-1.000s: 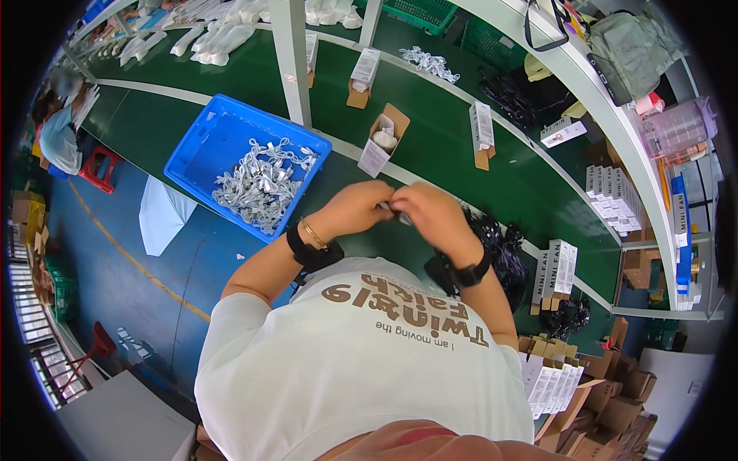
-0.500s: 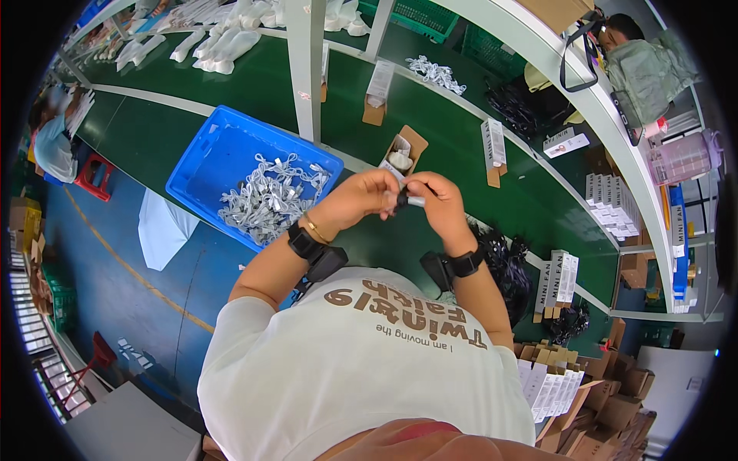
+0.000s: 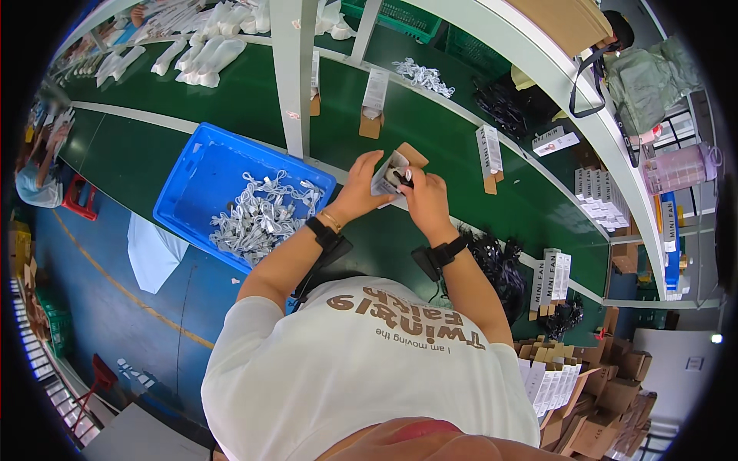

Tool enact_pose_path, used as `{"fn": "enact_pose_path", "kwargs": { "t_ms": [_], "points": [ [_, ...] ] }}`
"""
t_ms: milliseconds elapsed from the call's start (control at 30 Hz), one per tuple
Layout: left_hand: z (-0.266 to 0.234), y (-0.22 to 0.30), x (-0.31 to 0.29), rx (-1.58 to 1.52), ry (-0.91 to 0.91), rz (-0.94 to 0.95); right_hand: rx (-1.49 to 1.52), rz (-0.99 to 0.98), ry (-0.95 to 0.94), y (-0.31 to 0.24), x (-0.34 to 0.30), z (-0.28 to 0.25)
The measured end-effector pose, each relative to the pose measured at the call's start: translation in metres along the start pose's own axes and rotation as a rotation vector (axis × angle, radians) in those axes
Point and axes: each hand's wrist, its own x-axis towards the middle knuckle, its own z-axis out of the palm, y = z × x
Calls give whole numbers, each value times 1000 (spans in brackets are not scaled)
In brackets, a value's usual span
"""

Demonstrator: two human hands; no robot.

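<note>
Left hand [image 3: 357,192] gripped a small open box [image 3: 382,181] over the green table [image 3: 450,154], right hand [image 3: 427,204] pinched a dark item [image 3: 404,177] at its mouth, blue bin [image 3: 187,192] to the left held heaped white cables [image 3: 263,218].

Slim cartons [image 3: 375,94] on green bench [image 3: 453,146]

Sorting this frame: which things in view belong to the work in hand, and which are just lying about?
In the work:
open carton, held in the left hand
dark item, in the right hand
blue bin of white cables, probably

Apparently just lying about:
purple jug
grey-green cloth
</note>
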Motion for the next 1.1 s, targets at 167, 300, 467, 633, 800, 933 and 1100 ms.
{"fn": "enact_pose_path", "kwargs": {
  "t_ms": [167,300,467,633,800,933,1100],
  "points": [
    [29,-40,8,-140,-208,6,-52,-24,-126,2,-1,1],
    [37,-50,14,-237,-351,-64,-81,-125,-194,9,-1,-5],
    [33,-34,4,-256,-434,-133,-25,-193,-244,24,-8,-10],
    [19,5,-15,-266,-427,-280,81,37,-290,23,-16,-7],
    [25,13,-31,-198,-411,-186,57,18,-418,5,-29,-19],
    [31,19,-40,-146,-336,-164,-107,-43,-319,-6,-46,-26],
    [29,27,-47,-107,-350,-151,50,-141,-190,0,-63,-20]
  ]
}}
